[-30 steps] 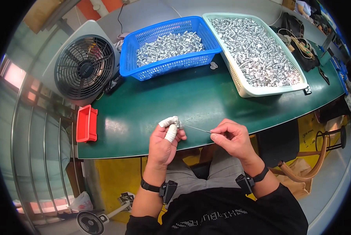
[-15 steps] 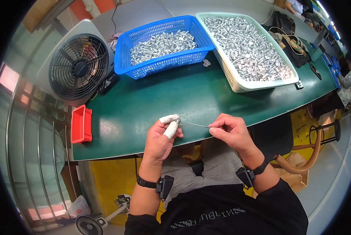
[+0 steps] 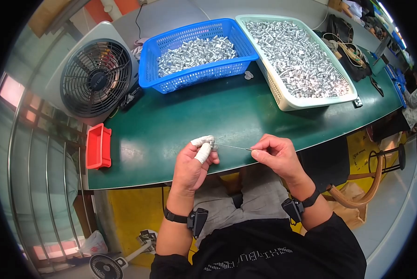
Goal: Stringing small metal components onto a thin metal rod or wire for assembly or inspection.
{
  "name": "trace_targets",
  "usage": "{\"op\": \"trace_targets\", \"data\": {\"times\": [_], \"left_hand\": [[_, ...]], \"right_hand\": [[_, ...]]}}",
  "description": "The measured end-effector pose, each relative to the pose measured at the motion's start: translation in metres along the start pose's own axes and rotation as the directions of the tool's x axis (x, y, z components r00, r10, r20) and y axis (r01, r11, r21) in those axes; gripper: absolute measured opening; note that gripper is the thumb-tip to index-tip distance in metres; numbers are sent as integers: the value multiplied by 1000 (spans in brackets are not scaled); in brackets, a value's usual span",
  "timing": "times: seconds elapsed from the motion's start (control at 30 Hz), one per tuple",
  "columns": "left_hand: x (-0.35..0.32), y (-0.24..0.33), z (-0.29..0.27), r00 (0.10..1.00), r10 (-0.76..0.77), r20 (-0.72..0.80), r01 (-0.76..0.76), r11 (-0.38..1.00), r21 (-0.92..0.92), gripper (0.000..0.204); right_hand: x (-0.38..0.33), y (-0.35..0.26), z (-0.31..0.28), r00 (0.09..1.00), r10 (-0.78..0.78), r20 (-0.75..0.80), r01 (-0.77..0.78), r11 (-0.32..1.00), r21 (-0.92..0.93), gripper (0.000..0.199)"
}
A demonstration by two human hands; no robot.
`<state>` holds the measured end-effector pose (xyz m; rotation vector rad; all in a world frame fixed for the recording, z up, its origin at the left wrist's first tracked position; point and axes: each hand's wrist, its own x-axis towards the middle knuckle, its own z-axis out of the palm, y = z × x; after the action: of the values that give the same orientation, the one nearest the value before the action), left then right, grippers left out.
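Over the near edge of the green table, my left hand (image 3: 193, 162) pinches a small silver metal part (image 3: 212, 144) between thumb and forefinger, both wrapped in white tape. The fingers cover most of that part, so its shape is unclear. My right hand (image 3: 279, 156) is closed on one end of a thin metal rod (image 3: 235, 147). From there the rod runs left, nearly level, and its far end meets the metal part; whether it is inside it I cannot tell. A blue basket (image 3: 197, 76) and a pale green basket (image 3: 290, 101), both holding many small silver metal parts, stand beyond my hands.
A grey box fan (image 3: 97, 79) stands at the left, with a red plastic bin (image 3: 99, 146) nearer me. A small clear piece (image 3: 249, 75) lies by the blue basket. Black bags and cables (image 3: 352, 56) sit far right. A wooden-armed chair (image 3: 357, 197) is beside me.
The whole view has shifted slightly. My hands keep the same hold on the metal part and the rod, with hardly any movement between them.
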<state>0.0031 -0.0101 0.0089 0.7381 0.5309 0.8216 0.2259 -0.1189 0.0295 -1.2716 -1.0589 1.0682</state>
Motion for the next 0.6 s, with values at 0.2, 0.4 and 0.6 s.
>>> {"op": "trace_targets", "data": {"times": [0.2, 0.4, 0.6], "left_hand": [[3, -1, 6, 1000, 16, 14, -18, 995, 102, 18], [-3, -1, 2, 995, 10, 101, -29, 980, 195, 15], [3, 2, 21, 997, -82, -12, 82, 996, 40, 11]], "right_hand": [[-4, -3, 0, 999, 42, -8, -42, 999, -2, 6], [-2, -6, 14, 997, 62, 47, -63, 998, 22, 7], [-1, -11, 25, 677, -702, 223, 604, 356, -713, 5]]}}
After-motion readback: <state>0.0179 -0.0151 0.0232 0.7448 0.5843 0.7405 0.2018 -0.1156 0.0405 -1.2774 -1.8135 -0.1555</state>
